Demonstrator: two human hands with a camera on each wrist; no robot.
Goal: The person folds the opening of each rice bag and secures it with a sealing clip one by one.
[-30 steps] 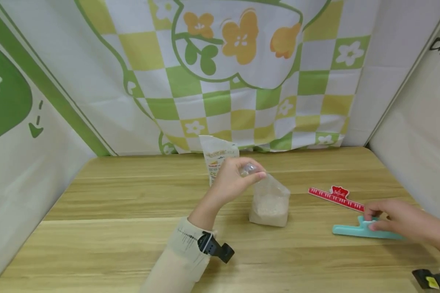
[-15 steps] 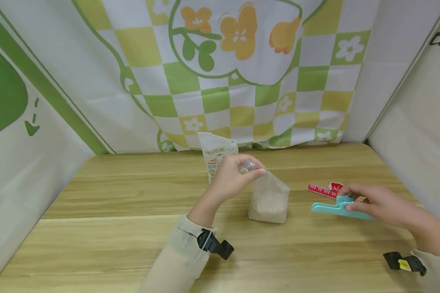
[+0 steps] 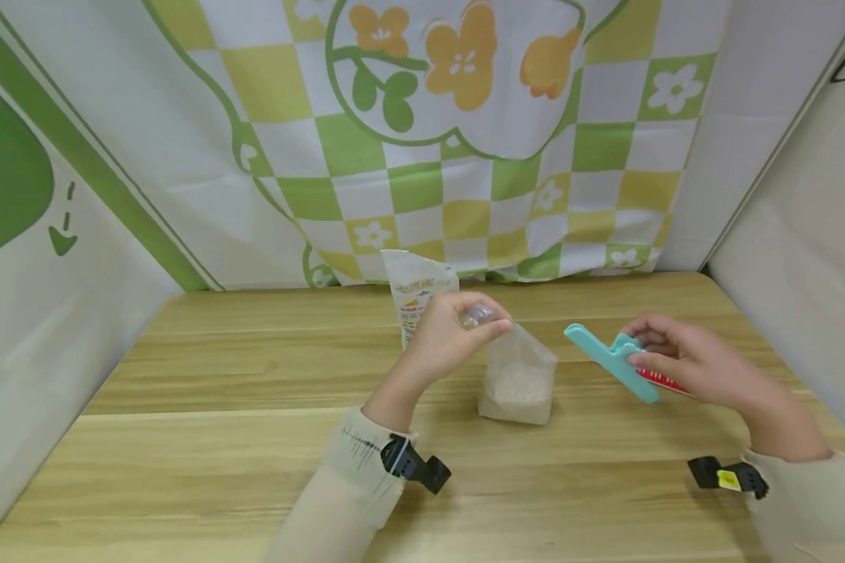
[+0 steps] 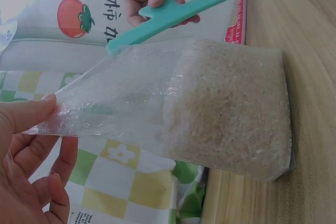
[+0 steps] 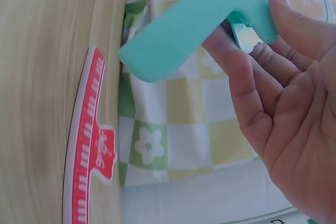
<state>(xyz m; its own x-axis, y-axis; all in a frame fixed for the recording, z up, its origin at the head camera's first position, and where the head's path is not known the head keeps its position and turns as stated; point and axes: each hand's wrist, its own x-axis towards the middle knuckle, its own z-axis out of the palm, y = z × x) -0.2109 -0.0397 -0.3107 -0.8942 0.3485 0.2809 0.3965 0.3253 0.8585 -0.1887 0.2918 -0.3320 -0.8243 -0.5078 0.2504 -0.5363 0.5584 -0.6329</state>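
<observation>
My left hand (image 3: pixel 447 336) pinches the gathered top of a clear plastic bag of rice (image 3: pixel 517 391), which stands upright on the table. In the left wrist view the rice (image 4: pixel 228 108) fills the lower part of the bag, and the film above it is stretched toward my thumb. To the right of the bag, my right hand (image 3: pixel 697 363) holds a turquoise bag clip (image 3: pixel 609 361) by its grip tabs, tilted and raised over the table. The right wrist view shows the clip (image 5: pixel 178 30) between thumb and fingers.
A red clip with a piano-key pattern (image 5: pixel 84 145) lies on the wooden table (image 3: pixel 218 438), partly hidden behind my right hand in the head view. Behind my left hand stands a white printed bag (image 3: pixel 418 281). A checked cloth (image 3: pixel 415 188) hangs at the back.
My right hand has lifted the turquoise clip off the table and carried it left and away from me, turning it toward the bag. The left hand keeps its hold.
</observation>
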